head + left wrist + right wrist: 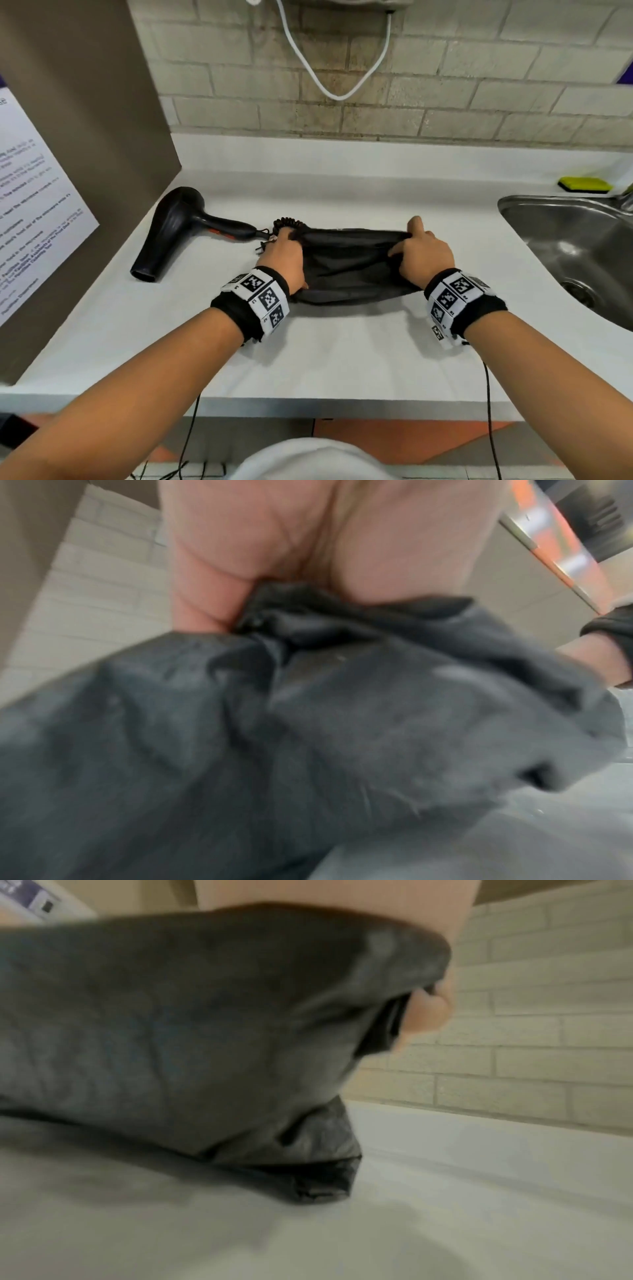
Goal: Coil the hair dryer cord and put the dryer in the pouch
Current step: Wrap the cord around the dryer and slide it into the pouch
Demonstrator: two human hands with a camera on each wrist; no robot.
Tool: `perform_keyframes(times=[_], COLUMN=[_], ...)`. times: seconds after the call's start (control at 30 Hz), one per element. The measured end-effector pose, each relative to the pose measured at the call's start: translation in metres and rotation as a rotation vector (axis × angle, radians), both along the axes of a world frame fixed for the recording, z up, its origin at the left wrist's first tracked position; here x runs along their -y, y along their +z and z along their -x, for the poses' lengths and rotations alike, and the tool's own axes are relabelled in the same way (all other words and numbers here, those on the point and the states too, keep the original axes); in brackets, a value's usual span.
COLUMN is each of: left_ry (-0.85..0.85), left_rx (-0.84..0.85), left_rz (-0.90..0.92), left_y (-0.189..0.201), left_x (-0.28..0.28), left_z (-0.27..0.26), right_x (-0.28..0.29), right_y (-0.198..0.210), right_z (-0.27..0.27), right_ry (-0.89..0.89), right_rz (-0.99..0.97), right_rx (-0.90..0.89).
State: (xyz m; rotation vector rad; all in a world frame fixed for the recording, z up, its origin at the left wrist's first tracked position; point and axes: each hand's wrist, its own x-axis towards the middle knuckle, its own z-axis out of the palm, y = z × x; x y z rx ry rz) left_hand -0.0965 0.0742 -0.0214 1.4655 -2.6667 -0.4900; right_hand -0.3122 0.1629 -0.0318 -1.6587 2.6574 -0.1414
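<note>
— Pinching the far rim of the limp black fabric pouch [346, 263], both sets of fingers curl round its hem: left hand [282, 255] at one end, right hand [423, 253] at the other.

— Why pull it apart?

— Probably to stretch the mouth open; the wrist views are blurred. The black plastic hair dryer [178, 229] lies on the white counter [342, 349], just left, its coiled cord [287, 222] bunched beside the left hand.

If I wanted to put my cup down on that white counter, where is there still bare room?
Bare patches: the near strip of the white counter in front of the black fabric pouch, and the far strip between pouch and brick wall. It is crowded on the left, where the black hair dryer, its coiled cord and the left hand meet.
</note>
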Motion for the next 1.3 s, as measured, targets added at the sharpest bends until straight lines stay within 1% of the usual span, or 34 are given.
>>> perform_keyframes(times=[0.03,0.07,0.1,0.13,0.17,0.23,0.27,0.3,0.4,0.43,0.47,0.5,0.57,0.63,0.67,0.73,0.77,0.8,0.83,0.87,0.93,0.97,1.03,1.07,1.1,1.13,1.17,1.27,1.3], left_ry=[-0.008,-0.015,-0.023,-0.035,-0.042,-0.073,-0.07,-0.05,0.045,0.052,0.048,0.036,0.004,-0.023,-0.038,-0.078,-0.097,-0.103,-0.099,-0.081,-0.045,-0.028,0.005,0.017,0.022,0.021,0.011,-0.013,0.004], left_rx=[0.098,0.198,0.31,0.409,0.479,0.534,0.525,0.464,0.048,-0.041,-0.081,-0.096,-0.094,-0.109,-0.073,0.081,0.127,0.121,0.077,0.016,-0.117,-0.178,-0.258,-0.276,-0.277,-0.257,-0.23,-0.171,-0.146], left_rz=[-0.01,-0.02,-0.023,-0.025,-0.038,-0.073,-0.084,-0.088,-0.119,-0.127,-0.119,-0.098,-0.053,-0.074,-0.107,-0.174,-0.203,-0.231,-0.255,-0.277,-0.299,-0.293,-0.265,-0.259,-0.256,-0.264,-0.275,-0.319,-0.328], left_y=[-0.003,-0.005,-0.006,-0.007,-0.006,-0.006,-0.005,-0.004,0.001,0.003,0.003,0.003,0.0,-0.001,-0.001,-0.001,-0.002,-0.002,-0.002,-0.003,-0.001,-0.001,0.001,0.002,0.002,0.0,-0.002,-0.009,-0.012], left_x=[-0.002,-0.005,-0.009,-0.011,-0.012,-0.009,-0.006,-0.002,0.007,0.008,0.011,0.014,0.021,0.025,0.026,0.024,0.022,0.021,0.021,0.022,0.026,0.029,0.035,0.038,0.04,0.042,0.043,0.05,0.053], left_z=[-0.003,-0.006,-0.008,-0.01,-0.012,-0.014,-0.015,-0.017,-0.02,-0.022,-0.025,-0.028,-0.036,-0.044,-0.046,-0.05,-0.051,-0.053,-0.055,-0.059,-0.072,-0.078,-0.092,-0.1,-0.108,-0.117,-0.127,-0.155,-0.163], right_x=[-0.002,-0.004,-0.003,-0.003,-0.001,0.002,0.003,0.005,0.012,0.014,0.017,0.019,0.021,0.022,0.023,0.029,0.032,0.036,0.04,0.045,0.056,0.064,0.08,0.086,0.093,0.1,0.11,0.134,0.141], right_y=[0.0,0.0,0.0,0.0,-0.001,-0.003,-0.003,-0.001,0.003,0.003,0.001,-0.002,-0.005,-0.007,-0.007,-0.006,-0.004,-0.001,0.002,0.006,0.014,0.017,0.02,0.022,0.024,0.024,0.022,0.01,0.006], right_z=[-0.002,-0.005,-0.008,-0.011,-0.013,-0.016,-0.018,-0.019,-0.02,-0.019,-0.017,-0.014,-0.016,-0.018,-0.02,-0.026,-0.03,-0.033,-0.036,-0.038,-0.044,-0.046,-0.052,-0.058,-0.064,-0.07,-0.074,-0.095,-0.103], right_ry=[-0.005,-0.013,-0.027,-0.043,-0.053,-0.02,0.022,0.06,0.081,0.079,0.082,0.096,0.139,0.186,0.209,0.247,0.261,0.277,0.28,0.288,0.258,0.211,0.065,-0.008,-0.06,-0.074,-0.054,0.073,0.113], right_rz=[-0.103,-0.205,-0.305,-0.391,-0.457,-0.522,-0.51,-0.468,-0.262,-0.186,-0.114,-0.064,-0.03,-0.067,-0.108,-0.193,-0.217,-0.217,-0.182,-0.095,0.171,0.321,0.602,0.71,0.763,0.759,0.673,0.197,0.088], right_rx=[-0.099,-0.159,-0.175,-0.14,-0.067,0.074,0.134,0.201,0.425,0.453,0.464,0.459,0.452,0.429,0.401,0.33,0.317,0.331,0.376,0.453,0.649,0.712,0.757,0.751,0.741,0.726,0.711,0.577,0.509])
